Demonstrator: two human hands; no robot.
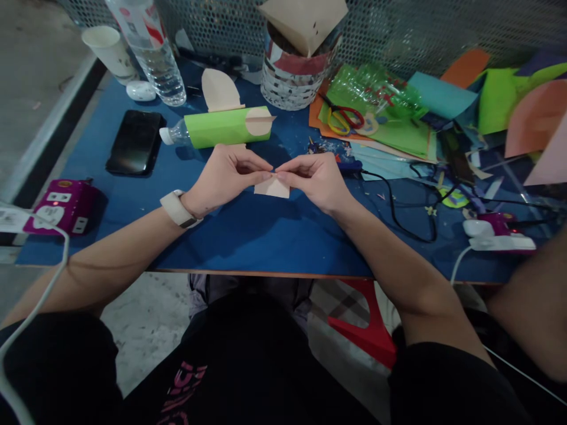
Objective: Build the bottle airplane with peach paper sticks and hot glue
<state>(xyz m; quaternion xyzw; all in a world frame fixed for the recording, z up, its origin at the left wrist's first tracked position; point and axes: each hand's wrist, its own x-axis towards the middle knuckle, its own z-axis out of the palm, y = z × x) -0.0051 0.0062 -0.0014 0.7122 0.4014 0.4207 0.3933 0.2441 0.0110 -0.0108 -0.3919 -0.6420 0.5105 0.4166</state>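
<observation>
A small beige paper piece [272,188] hangs just above the blue table [248,236], pinched from both sides. My left hand [228,177], with a white watch on its wrist, grips the piece's left upper edge with closed fingers. My right hand [316,180] pinches the right upper edge the same way. The fingertips of the two hands nearly touch. Just behind the hands lies a plastic bottle wrapped in green paper [219,128], with beige paper fins stuck to it.
A black phone [135,141], a clear water bottle [153,50] and a paper cup [108,50] stand at the back left. A magenta power strip [62,205] sits at the left edge. Scissors [343,118], coloured paper sheets [443,97], cables and a glue gun [498,233] crowd the right. Another person's arm [531,307] reaches in at the right.
</observation>
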